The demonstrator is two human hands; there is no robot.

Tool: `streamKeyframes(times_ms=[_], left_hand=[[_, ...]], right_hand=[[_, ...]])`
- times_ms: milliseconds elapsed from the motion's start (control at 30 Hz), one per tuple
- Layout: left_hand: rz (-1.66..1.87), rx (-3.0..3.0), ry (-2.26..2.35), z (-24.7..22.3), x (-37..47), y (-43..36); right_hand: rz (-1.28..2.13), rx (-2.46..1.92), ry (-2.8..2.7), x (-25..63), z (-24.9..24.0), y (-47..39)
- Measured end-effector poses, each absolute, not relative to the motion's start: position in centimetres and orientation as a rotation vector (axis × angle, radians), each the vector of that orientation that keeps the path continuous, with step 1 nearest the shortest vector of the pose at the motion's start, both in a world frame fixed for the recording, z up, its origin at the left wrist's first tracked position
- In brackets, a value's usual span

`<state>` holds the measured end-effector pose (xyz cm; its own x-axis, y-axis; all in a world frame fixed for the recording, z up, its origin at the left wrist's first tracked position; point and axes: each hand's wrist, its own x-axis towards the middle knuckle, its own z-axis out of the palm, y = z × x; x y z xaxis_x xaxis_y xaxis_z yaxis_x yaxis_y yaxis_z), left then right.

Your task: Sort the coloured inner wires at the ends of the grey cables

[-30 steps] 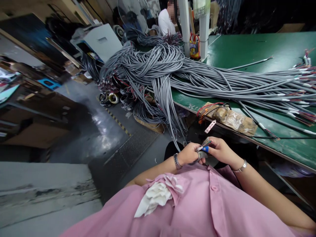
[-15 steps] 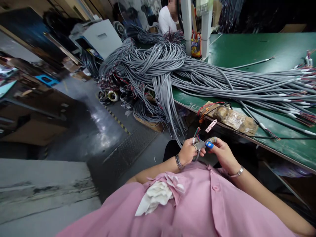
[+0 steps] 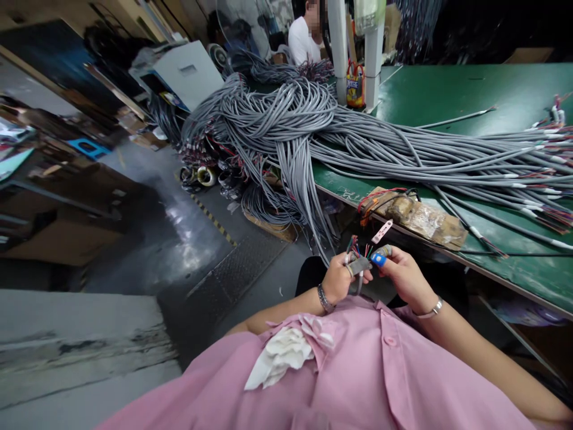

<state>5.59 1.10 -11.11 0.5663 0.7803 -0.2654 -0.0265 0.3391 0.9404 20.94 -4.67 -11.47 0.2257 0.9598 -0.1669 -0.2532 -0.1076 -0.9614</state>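
Close to my body, my left hand [image 3: 340, 278] is closed around the end of a grey cable [image 3: 360, 283], its fingers partly wrapped in grey tape. Thin coloured wires [image 3: 367, 249] fan out above the fingers, with another tuft on the left side of the hand. The cable's sheath hangs down below the grip. Just to the right, my right hand [image 3: 403, 276] pinches with thumb and forefinger beside the wire ends. Blue tape covers that thumb and grey wrapping the forefinger. What lies between its fingertips is too small to make out.
A large heap of grey cables [image 3: 286, 107] covers much of the green table [image 3: 447, 89] and hangs over its edge. A tape-wrapped block [image 3: 425, 220] and a pink tag [image 3: 382, 232] are at the near edge. A person [image 3: 304, 39] sits beyond.
The coloured wires between my hands now show spread upward, where before they were mostly hidden. My hands have barely shifted.
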Motion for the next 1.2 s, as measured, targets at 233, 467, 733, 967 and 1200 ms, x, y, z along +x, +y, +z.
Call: streamKeyframes(times_ms=[233, 467, 733, 967, 1200], left_hand=[[0.709, 0.922, 0.878, -11.6, 6.0, 1.5], [0.687, 0.974, 0.899, -11.6, 5.9, 1.3], [0.661, 1.088, 0.840, -12.0, 5.4, 1.1], [0.702, 1.008, 0.886, -11.7, 5.5, 1.0], [0.697, 0.914, 0.828, -12.0, 5.4, 1.1]], right_hand=[[1.278, -1.193, -0.734, 20.8, -12.5, -4.6], [1.391, -1.163, -0.737, 20.5, -11.7, -4.0], [1.348, -1.180, -0.775, 19.5, -10.5, -3.7], [1.308, -1.138, -0.685, 18.9, -10.8, -4.2], [1.590, -0.884, -0.489, 18.9, -11.0, -3.8]])
